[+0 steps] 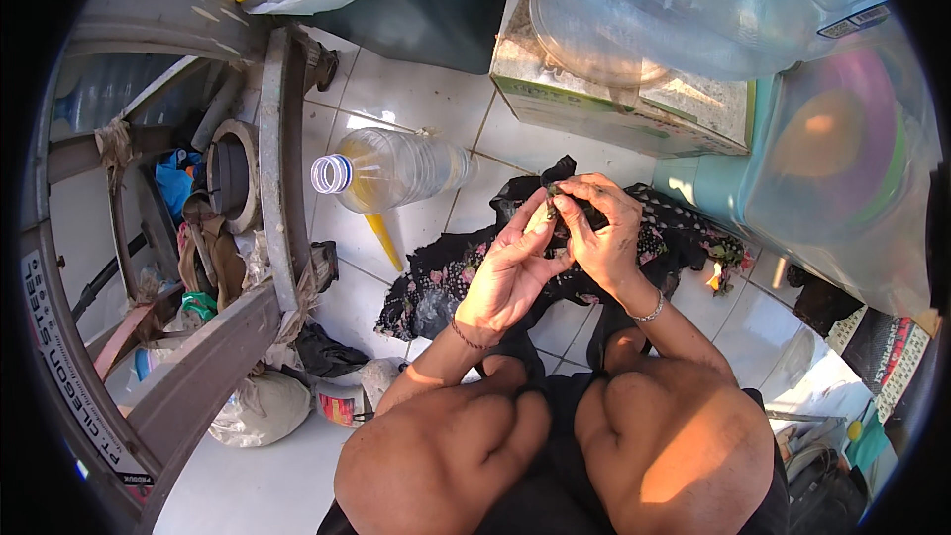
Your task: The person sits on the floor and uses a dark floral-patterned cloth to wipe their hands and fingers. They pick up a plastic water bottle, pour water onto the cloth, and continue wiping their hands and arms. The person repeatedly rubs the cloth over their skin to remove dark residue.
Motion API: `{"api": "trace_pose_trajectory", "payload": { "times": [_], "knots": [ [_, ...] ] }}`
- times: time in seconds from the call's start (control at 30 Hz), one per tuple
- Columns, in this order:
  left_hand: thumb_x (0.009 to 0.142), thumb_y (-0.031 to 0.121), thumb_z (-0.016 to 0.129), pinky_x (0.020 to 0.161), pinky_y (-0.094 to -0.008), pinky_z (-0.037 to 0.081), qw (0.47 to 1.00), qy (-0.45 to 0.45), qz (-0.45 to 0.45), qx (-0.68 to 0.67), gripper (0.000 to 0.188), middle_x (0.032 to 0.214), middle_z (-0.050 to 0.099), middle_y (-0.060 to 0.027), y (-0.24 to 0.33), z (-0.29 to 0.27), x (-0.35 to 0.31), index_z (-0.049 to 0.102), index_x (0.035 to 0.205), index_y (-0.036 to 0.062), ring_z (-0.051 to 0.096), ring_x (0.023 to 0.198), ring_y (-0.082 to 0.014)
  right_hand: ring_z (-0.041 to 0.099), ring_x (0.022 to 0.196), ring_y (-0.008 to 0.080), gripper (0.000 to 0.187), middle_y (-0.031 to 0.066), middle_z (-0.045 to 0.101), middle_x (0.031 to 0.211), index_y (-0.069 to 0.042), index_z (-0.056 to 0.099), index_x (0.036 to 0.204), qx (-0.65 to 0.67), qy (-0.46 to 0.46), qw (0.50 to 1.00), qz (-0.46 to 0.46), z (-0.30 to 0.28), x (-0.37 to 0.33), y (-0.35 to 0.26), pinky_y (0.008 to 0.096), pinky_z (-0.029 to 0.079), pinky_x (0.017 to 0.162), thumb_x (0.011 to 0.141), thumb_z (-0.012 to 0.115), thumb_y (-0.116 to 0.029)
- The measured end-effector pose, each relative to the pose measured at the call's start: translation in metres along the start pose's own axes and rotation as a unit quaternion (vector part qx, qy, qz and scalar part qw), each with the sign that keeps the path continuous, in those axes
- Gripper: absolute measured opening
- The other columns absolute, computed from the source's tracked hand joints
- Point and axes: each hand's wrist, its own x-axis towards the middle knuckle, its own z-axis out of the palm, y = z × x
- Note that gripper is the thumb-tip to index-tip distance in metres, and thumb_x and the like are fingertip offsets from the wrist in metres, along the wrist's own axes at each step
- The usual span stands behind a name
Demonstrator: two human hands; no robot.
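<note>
Blackish small piece (552,196) pinched between left fingers (523,218) and right fingers (574,217).

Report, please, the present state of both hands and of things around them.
Left hand and right hand together, pinching small dark item, partly hidden. Black floral cloth crumpled beneath. Clear ribbed plastic bottle to the left, apart from hands.

one view: head cam, left unit of a side-by-side fisheye pair, facing steeply down. bare knees (436,461) fill the near edge, hands (512,272) sit close, about mid-frame, tiled floor (357,302) below. wide coverage: metal rack (282,168) left, box (614,117) far right. rack edges bow toward the rim, corners black.
</note>
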Motion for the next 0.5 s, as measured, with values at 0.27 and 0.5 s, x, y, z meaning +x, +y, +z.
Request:
{"api": "trace_pose_trajectory", "payload": {
  "times": [0.27, 0.5],
  "knots": [
    [0.103, 0.002, 0.055, 0.103, -0.0369, 0.050, 0.997, -0.001, -0.015, -0.074, 0.064, 0.154, 0.047, -0.0074, -0.001, -0.009, -0.009, 0.025, 0.159, 0.0027, 0.049, 0.139, -0.0127, 0.053, 0.057, 0.0036, 0.016, -0.0005, 0.066, 0.072, 0.003, 0.075, 0.096, 0.168, -0.003, 0.933, 0.318, 0.006, 0.003, -0.007, 0.0218, 0.040, 0.047, 0.096, 0.073, -0.013],
    [0.104, -0.008, 0.039, 0.080, -0.0228, 0.055, 0.962, -0.037, -0.003, -0.270, 0.055, 0.157, 0.042, -0.0178, 0.006, -0.014, -0.009, 0.027, 0.157, -0.0006, 0.059, 0.120, -0.0153, 0.064, 0.063, 0.0092, 0.017, 0.0012, 0.070, 0.083, 0.003, 0.074, 0.106, 0.286, -0.055, 0.920, 0.260, 0.000, -0.008, -0.012, 0.0218, 0.047, 0.051, 0.094, 0.075, -0.009]
  ]
}}
